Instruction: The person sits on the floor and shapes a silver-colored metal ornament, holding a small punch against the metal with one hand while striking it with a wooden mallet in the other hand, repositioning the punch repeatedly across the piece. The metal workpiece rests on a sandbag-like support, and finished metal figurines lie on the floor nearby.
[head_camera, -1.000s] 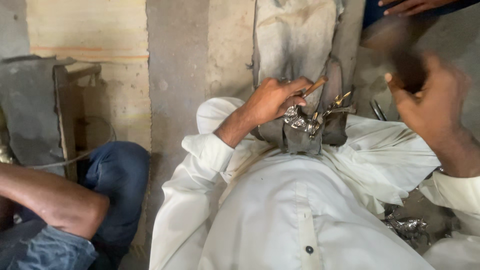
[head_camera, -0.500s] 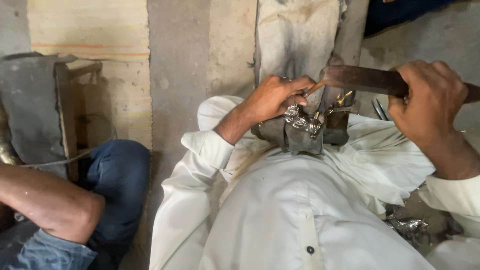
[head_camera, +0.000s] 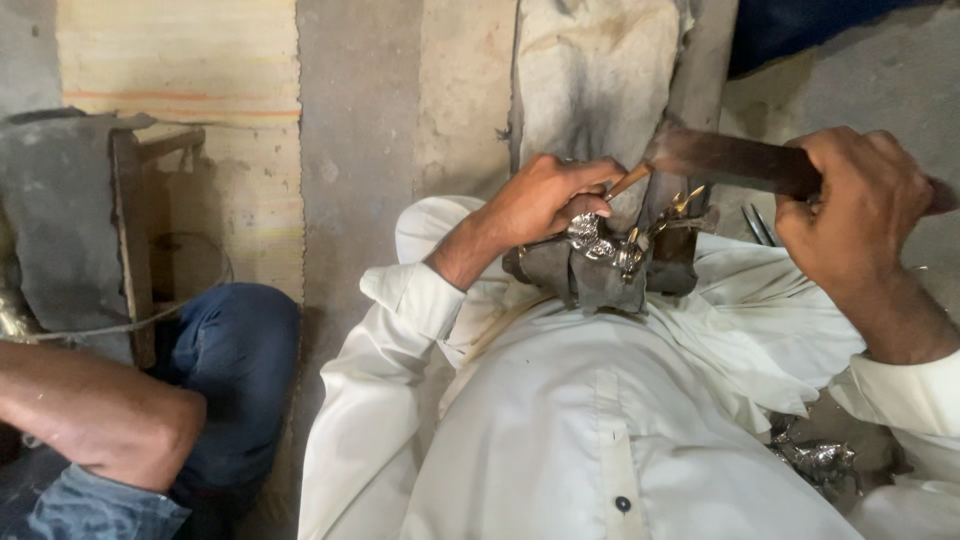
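Silvery metal piece (head_camera: 590, 238) sits pinched with a small chisel (head_camera: 630, 181) in the left hand (head_camera: 545, 200), while the right hand (head_camera: 850, 205), fist closed, holds a dark flat bar (head_camera: 735, 160) lengthwise just right of it.

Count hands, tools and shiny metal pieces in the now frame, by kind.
Hands: 2, left hand and right hand
Flat dark metal bar: 1, gripped in the right hand
Small wooden-handled tool: 1, in the left hand
Shiny metal pieces: 2, one on the block, one lower right
Total: 6

Soft dim daylight, no glare; edges slightly blurred.
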